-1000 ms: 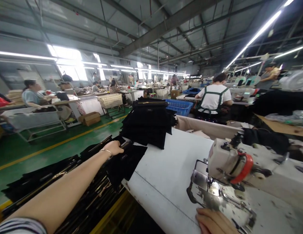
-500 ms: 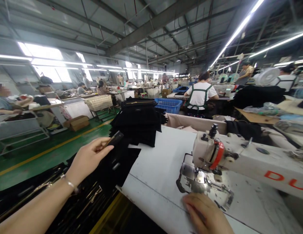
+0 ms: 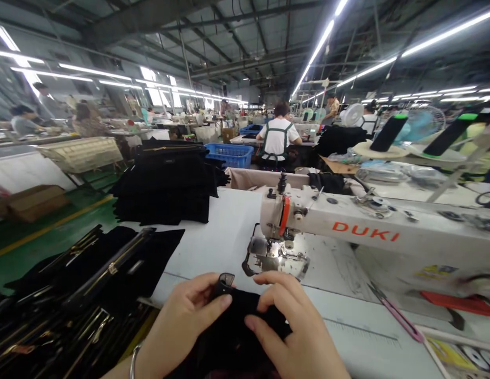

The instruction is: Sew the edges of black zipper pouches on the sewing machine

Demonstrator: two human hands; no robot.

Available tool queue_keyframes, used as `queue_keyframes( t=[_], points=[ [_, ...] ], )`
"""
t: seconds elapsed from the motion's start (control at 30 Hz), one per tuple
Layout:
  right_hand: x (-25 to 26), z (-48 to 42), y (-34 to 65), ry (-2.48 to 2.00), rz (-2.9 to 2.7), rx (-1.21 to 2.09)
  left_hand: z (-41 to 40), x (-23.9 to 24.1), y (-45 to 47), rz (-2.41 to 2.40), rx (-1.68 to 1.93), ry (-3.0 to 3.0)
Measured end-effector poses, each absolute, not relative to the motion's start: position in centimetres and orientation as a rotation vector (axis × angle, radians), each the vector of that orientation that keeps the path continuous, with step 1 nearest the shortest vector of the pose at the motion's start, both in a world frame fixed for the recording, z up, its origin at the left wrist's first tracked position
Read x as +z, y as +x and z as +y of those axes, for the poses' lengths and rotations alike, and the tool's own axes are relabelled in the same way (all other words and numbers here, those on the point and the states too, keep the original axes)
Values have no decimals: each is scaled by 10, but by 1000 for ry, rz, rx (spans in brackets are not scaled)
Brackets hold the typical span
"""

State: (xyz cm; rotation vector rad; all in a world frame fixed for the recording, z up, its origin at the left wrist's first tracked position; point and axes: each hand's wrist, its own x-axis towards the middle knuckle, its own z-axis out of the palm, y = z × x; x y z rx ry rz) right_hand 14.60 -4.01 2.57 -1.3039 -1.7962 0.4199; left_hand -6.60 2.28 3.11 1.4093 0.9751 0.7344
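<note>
Two hands (image 3: 296,321) and one piece (image 3: 245,310) are counted over the near edge of the table (image 3: 221,237), one stack (image 3: 166,184) at its far left corner. One machine (image 3: 327,216) is carried on it.

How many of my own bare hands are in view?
2: your bare left hand, gripping the black fabric piece at its left, and your bare right hand, at its right side. Both show plainly.

L hand (image 3: 183,318) pinches blk cloth (image 3: 232,345) w/ R hand (image 3: 294,318) alongside.
</note>
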Motion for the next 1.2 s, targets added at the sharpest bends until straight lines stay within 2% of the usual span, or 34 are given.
queue_keyframes(
  t=[0.2, 0.47, 0.9, 1.2],
  points=[
    [39, -44, 156, -1200, -1988, 350, 20, 34, -63, 851, 757, 1351],
    [31, -42, 159, -1224, -1887, 528, 15, 34, -63, 810, 732, 1314],
    [25, -44, 158, -1274, -1779, 542, 15, 38, -57, 970, 709, 1412],
    [27, -41, 154, -1492, -1558, 822, 19, 42, -59, 845, 508, 1206]
  ],
)
